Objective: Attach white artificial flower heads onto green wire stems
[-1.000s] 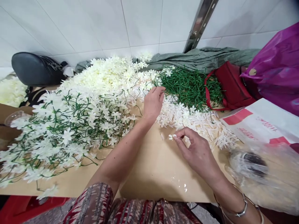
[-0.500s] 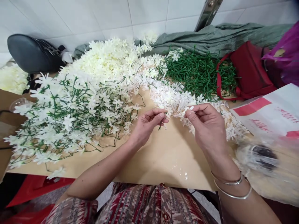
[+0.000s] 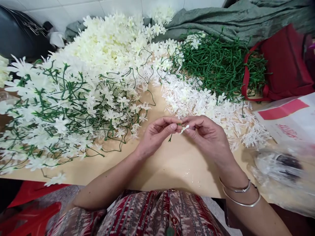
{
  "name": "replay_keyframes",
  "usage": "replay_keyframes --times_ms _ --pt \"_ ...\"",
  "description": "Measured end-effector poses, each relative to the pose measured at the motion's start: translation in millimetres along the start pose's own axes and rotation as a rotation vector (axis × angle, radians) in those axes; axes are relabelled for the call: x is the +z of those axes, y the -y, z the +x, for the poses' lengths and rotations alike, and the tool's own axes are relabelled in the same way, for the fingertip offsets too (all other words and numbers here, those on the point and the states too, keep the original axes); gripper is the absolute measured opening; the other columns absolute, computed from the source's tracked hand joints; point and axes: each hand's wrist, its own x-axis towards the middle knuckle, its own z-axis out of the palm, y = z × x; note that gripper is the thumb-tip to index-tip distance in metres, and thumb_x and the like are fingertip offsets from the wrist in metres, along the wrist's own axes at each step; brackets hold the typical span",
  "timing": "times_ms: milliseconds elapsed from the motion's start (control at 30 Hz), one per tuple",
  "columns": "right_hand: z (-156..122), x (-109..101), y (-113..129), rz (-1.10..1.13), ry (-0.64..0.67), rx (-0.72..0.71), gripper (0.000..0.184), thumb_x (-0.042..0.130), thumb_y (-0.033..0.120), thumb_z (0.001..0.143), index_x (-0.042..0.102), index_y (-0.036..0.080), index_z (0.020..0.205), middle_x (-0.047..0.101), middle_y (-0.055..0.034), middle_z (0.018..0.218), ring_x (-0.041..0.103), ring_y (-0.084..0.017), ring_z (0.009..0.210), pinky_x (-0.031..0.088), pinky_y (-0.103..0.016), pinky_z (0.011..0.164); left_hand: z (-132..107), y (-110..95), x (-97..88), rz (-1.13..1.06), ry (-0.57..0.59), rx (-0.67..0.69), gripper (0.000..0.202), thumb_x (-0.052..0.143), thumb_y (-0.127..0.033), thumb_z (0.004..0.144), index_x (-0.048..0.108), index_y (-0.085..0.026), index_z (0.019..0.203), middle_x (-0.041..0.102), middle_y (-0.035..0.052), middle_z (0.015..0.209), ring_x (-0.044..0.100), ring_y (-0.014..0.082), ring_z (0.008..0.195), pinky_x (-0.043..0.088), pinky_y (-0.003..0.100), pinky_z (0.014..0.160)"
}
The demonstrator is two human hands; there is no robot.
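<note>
My left hand pinches a thin green plastic stem, whose lower end pokes out under the fingers. Facing it, my right hand is closed on a small white flower piece. The two hands meet over the front of the table, fingertips almost touching, with the white piece at the stem's end. Whether the two parts are joined cannot be made out. To the left lies a big heap of white artificial flowers on green stems. Thin white stamen pieces are strewn just beyond my right hand.
Loose cream petals are piled at the back. Bare green stems lie back right, beside a red bag. A white and red plastic bag and a clear bag sit at right. A black bag stands back left.
My right hand has moved left with the white flower piece, up to the green stem in my left hand. The view has tilted down and come closer to the table.
</note>
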Motion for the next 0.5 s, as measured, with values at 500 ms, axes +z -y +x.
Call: replay_keyframes --times_ms 500 --pt "-0.8 -13.0 1.4 -0.038 -0.011 0.144 0.008 0.081 0.028 0.088 0.073 0.025 0.087 0.072 0.001 0.08 0.062 -0.014 0.071 0.048 -0.029 0.066 1.4 0.9 -6.5 0.943 -0.045 0.534 0.009 0.073 -0.023 0.098 0.071 -0.017 0.092 0.073 0.0002 0.077 0.064 0.0094 0.066 0.053 0.021 0.064"
